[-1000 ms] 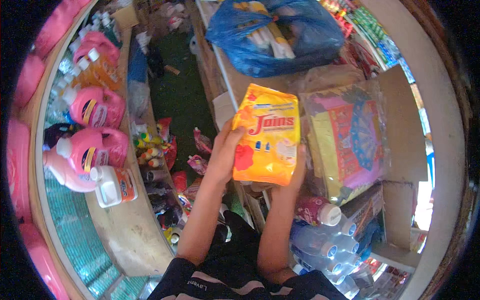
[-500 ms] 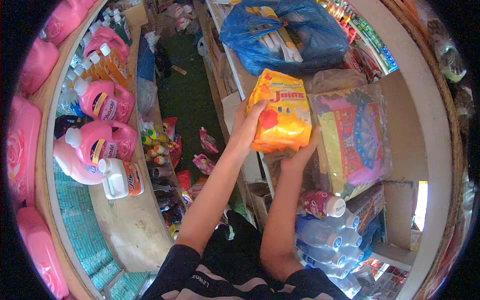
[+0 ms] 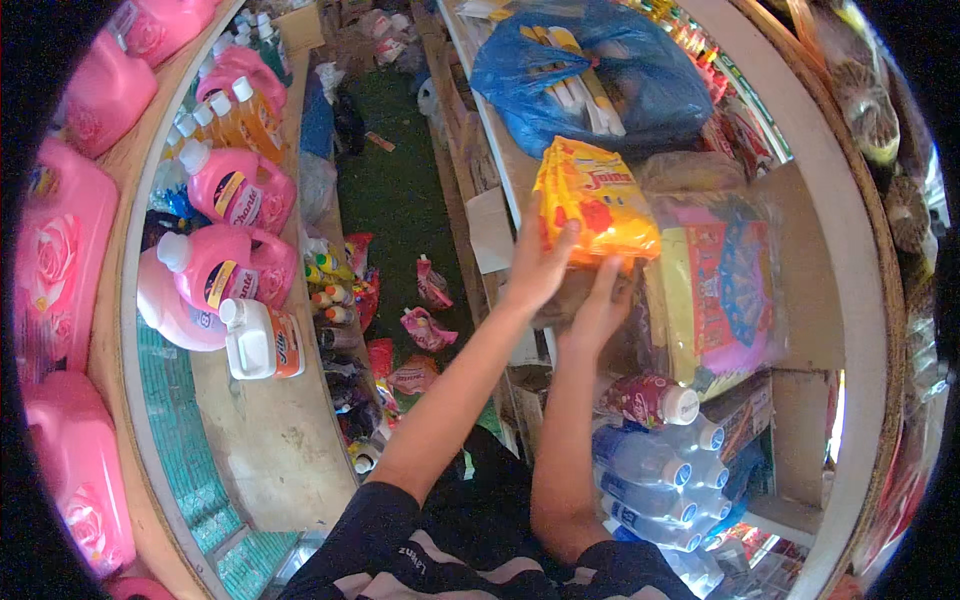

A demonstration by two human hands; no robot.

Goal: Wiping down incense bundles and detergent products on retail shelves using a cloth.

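Observation:
A bundle of glossy yellow-orange plastic packets point(image 3: 600, 205) with red flower prints is held up in front of me, tilted. My left hand point(image 3: 543, 262) grips its lower left side, thumb across the front. My right hand point(image 3: 598, 312) is at the bundle's lower edge, fingers pointing up against it; part of its grip is hidden. Behind the bundle stands a shelf top bearing a knotted blue plastic bag point(image 3: 660, 95) with pale yellow-and-white sticks or packs inside. Right of my hands lies a clear-wrapped, colourful flat pack point(image 3: 715, 290) with a blue fan picture.
On the left shelf point(image 3: 270, 450) stand pink jugs point(image 3: 240, 265), a white bottle with an orange label point(image 3: 262, 340) and amber bottles point(image 3: 255, 120). Shrink-wrapped water bottles point(image 3: 650, 480) and a maroon bottle point(image 3: 645, 400) are at my right. Pink packets point(image 3: 428, 328) lie on the green floor point(image 3: 385, 210).
The bundle has tipped over and shifted slightly right, showing layered edges on its left. My right hand's fingers have moved in under its lower edge. The whole view has shifted a little right.

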